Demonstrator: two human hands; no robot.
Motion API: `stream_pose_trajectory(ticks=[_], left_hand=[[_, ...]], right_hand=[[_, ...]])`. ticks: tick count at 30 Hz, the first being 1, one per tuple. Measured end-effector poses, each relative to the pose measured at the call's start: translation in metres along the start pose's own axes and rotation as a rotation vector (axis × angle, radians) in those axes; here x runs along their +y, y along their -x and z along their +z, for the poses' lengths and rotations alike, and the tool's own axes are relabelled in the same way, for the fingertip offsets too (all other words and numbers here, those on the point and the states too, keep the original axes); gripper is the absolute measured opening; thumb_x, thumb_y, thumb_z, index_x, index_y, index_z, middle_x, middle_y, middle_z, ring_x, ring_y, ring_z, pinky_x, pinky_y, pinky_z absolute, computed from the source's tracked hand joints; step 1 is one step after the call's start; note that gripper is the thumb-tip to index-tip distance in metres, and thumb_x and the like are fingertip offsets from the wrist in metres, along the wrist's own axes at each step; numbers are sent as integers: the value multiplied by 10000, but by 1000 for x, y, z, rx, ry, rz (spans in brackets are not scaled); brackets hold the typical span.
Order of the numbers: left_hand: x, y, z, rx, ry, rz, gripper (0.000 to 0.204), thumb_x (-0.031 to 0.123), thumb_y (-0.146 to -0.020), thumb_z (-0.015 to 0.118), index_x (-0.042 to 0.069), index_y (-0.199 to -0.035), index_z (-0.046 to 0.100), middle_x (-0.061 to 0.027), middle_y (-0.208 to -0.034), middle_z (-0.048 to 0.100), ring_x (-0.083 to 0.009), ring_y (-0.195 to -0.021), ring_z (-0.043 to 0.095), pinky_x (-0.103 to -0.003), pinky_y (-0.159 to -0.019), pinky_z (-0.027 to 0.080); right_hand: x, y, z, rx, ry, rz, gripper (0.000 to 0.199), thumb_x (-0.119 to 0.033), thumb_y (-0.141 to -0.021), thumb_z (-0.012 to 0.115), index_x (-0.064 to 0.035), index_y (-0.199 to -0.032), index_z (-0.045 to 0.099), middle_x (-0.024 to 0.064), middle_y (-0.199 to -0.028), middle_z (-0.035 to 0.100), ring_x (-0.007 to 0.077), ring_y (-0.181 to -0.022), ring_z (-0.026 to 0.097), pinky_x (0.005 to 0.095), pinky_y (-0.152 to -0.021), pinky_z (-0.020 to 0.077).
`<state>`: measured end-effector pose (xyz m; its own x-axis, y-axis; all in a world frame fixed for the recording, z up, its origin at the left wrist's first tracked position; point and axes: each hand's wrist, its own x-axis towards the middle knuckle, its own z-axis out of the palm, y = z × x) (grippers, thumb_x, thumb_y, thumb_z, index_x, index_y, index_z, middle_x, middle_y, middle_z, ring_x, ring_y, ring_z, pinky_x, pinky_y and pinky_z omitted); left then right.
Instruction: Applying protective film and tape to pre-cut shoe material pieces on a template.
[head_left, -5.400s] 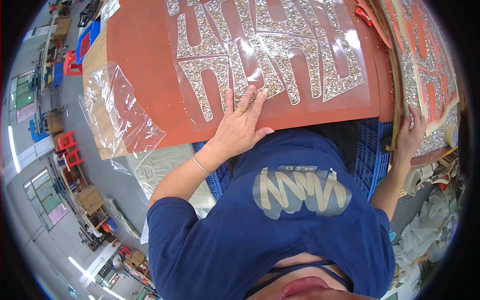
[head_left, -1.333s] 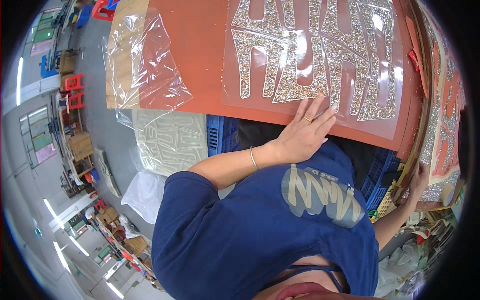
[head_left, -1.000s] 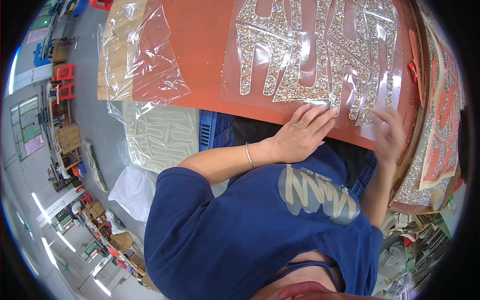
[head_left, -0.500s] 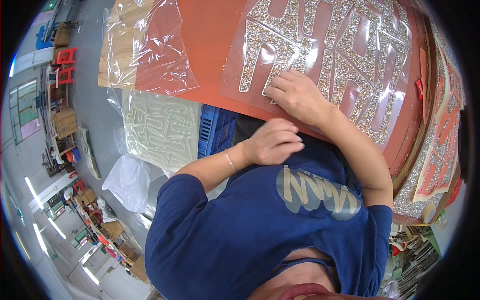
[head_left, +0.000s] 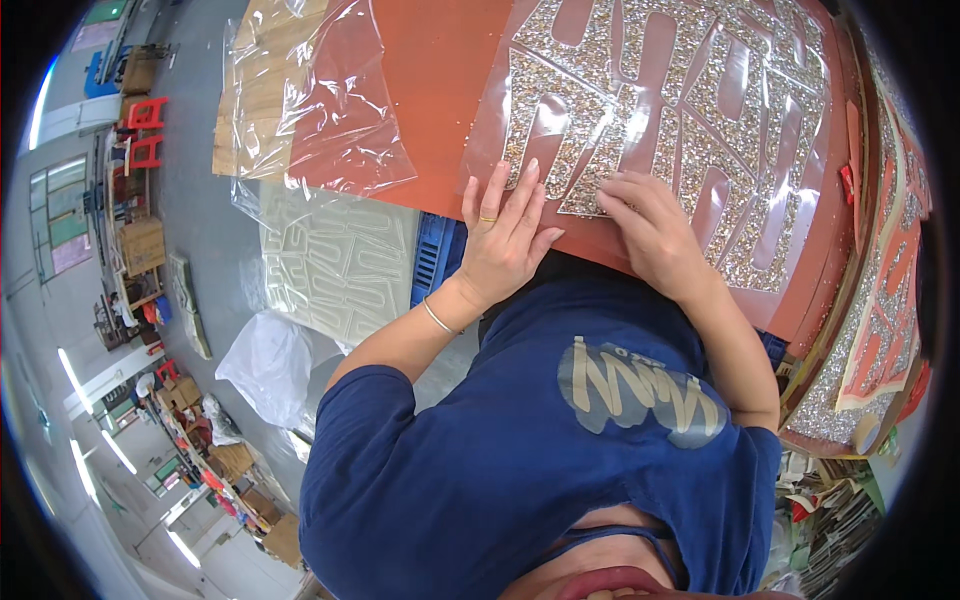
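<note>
A clear plastic sheet with silver and gold glitter panels (head_left: 665, 145) lies on the orange-red table top (head_left: 435, 85). Smooth elongated shapes without glitter run through its pattern. My left hand (head_left: 505, 240) rests flat on the near left corner of the sheet, fingers stretched out and a ring on one of them. Just right of it, my right hand (head_left: 655, 238) has its fingers bent, with the tips together on the glitter near the sheet's front edge. Whatever those fingertips may pinch is too small to make out.
Crinkled clear film (head_left: 335, 120) covers a wooden board (head_left: 255, 110) on the left. Below it sit a pale sheet with raised outlines (head_left: 340, 265), a blue plastic crate (head_left: 432, 262) and a white plastic bag (head_left: 265, 365). More glittery orange sheets (head_left: 880, 330) lie at the right.
My left hand has moved up and forward from above my chest onto the sheet, its fingers straightening. The right hand has shifted right and nearer to me along the sheet.
</note>
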<state>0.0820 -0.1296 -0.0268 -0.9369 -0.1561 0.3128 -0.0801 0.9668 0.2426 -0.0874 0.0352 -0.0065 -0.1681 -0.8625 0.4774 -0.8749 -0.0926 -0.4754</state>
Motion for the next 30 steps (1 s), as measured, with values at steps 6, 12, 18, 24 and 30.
stream_pose_trajectory(ticks=[6,12,18,24,30], left_hand=[[-1,1,0,-134,23,26,518,366,-907,571,-16,-1257,547,-145,-1461,399,-381,-1421,194,-579,-1117,56],[0,-19,-17,-159,-112,93,582,448,-876,577,-28,-1210,580,-144,-1460,395,-379,-1420,192,-652,-1082,66],[11,-33,-17,-235,-204,207,559,417,-848,628,-65,-1130,614,-164,-1427,427,-398,-1408,210,-643,-1084,110],[7,-8,-6,-69,12,-7,415,275,-882,633,-40,-1151,614,-148,-1409,460,-416,-1385,257,-577,-1109,144],[8,-2,-9,-20,41,-27,238,173,-873,634,-7,-1028,640,-131,-1382,494,-413,-1376,280,-553,-1116,155]], right_hand=[[-51,112,-73,-66,-792,852,115,-12,-868,575,31,-907,674,137,-829,640,249,-728,633,323,-663,498],[-53,267,-52,-126,138,1089,205,-111,-895,602,40,-1033,617,202,-1018,614,372,-874,585,378,-779,479],[35,352,25,-11,512,983,381,-147,-924,538,3,-1271,491,259,-1243,506,438,-1192,443,453,-1006,369],[54,333,20,184,292,1013,392,-146,-916,547,5,-1272,489,259,-1262,496,440,-1210,428,473,-1028,339],[23,313,14,162,242,1072,413,-144,-903,561,12,-1276,480,256,-1274,489,436,-1227,416,508,-1050,295]])
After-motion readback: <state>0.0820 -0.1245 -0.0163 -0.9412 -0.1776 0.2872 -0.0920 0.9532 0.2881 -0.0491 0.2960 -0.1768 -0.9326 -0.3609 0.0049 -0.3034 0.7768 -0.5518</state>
